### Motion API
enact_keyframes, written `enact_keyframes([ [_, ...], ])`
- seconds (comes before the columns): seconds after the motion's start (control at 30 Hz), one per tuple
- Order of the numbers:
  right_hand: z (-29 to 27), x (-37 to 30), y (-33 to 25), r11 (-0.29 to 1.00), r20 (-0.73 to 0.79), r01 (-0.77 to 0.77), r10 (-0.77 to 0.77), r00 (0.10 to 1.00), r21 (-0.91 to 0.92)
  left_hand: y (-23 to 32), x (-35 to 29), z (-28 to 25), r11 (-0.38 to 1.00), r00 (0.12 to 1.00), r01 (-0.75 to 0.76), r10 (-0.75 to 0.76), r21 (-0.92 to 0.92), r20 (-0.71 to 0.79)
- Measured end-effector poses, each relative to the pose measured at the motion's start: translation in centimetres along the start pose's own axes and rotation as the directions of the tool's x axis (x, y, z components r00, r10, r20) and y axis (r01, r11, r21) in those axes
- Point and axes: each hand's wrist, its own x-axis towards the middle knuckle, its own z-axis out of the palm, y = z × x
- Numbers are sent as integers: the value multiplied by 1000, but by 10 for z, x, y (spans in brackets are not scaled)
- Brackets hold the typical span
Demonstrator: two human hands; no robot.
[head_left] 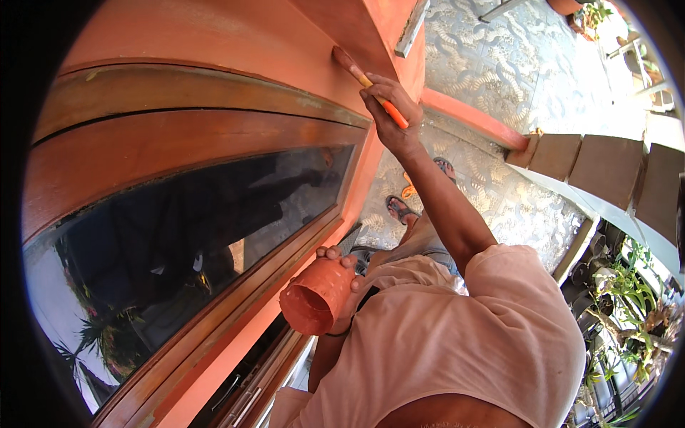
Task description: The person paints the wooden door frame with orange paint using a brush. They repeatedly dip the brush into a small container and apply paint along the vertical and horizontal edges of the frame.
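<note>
My right hand (394, 110) is raised and closed around the handle of a paintbrush (352, 68). The brush has an orange handle end, and its reddish bristles touch the orange wall (307, 53) just above the window's wooden frame. Lower down, beside the window, my left hand (349, 267) grips a round orange-red pot (303, 299). Its mouth tilts toward the view, showing paint-coated inner walls and darker paint low inside. The fingers wrap around the pot's far side, partly hidden behind it.
A dark glass window (207, 207) with a brown wooden frame (214, 135) fills the left. Patterned tiles (478, 78) lie below, where my sandaled feet stand. An orange low ledge (474, 121) and brown steps (606, 167) are at right, with potted plants (635, 292) beyond.
</note>
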Motion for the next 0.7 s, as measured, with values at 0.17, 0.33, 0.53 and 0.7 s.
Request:
enact_keyframes([
  [0.17,-18,-13,9,987,118,-80,96,988,-137,-1,5,0,1000,999,15,-14,-19,52],
  [0.33,-24,29,-13,842,379,304,-130,916,-446,3,7,-10,1000,996,-4,4,8,86],
  [0.53,-24,101,-75,730,622,489,-114,775,-477,10,8,-8,994,996,-32,22,104,88],
  [0.7,-27,178,-189,709,623,511,-129,771,-486,13,8,-10,988,985,-19,-7,150,170],
])
